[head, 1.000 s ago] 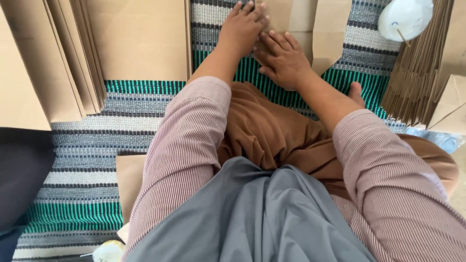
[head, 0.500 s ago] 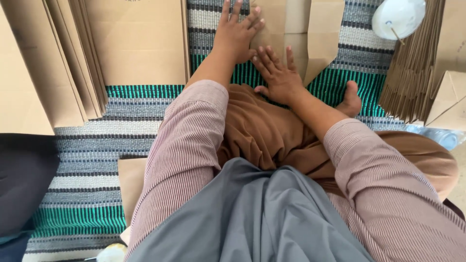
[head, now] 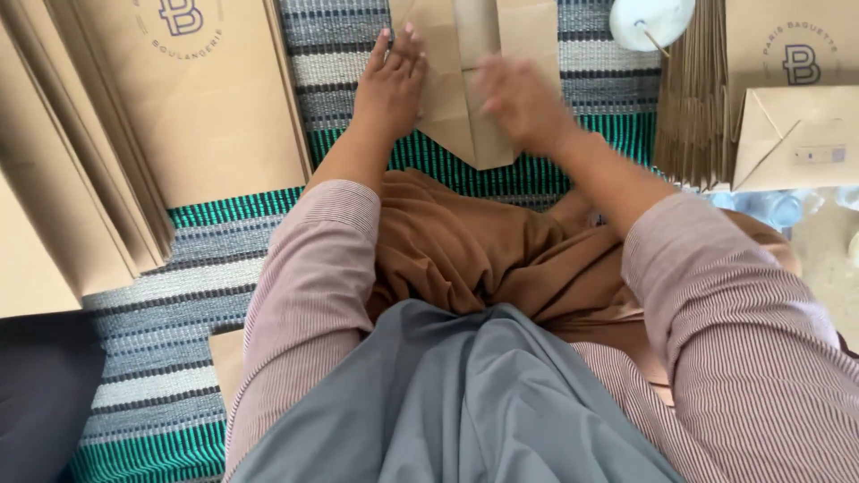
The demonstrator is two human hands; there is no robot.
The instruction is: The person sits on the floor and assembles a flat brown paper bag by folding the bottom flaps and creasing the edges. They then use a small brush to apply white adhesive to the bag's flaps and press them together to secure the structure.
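1. The left hand (head: 391, 82) lies flat, fingers spread and palm down, on the left part of a folded brown paper bag (head: 474, 80) that rests on the striped woven mat (head: 179, 304) at the far middle of the floor; its grip is wide and pressing, not closed round anything
2. The right hand (head: 523, 103) is blurred over the right part of the same paper bag, fingers loosely spread; whether it touches the paper or hovers just above it cannot be told, and its grip appears wide, holding nothing
3. The paper bag shows a lengthwise folded strip down its middle and a pointed lower edge that reaches toward the person's knees
4. Left of the left hand, a stack of flat brown paper bags (head: 206, 107) lies fanned along the mat's far left side, the top one bearing a dark printed emblem
5. At the far right corner stands a pack of brown paper sheets on edge (head: 693, 98), and just beside it another bag with a folded bottom (head: 792, 134) lies flat
6. A white round object (head: 651, 20) sits at the top edge, touching the top of that upright pack
7. The person sits cross-legged in brown trousers (head: 483, 250), with striped pinkish sleeves (head: 309, 286) and a grey cloth (head: 465, 402) over the lap
8. A dark item (head: 40, 394) lies at the near left corner of the mat
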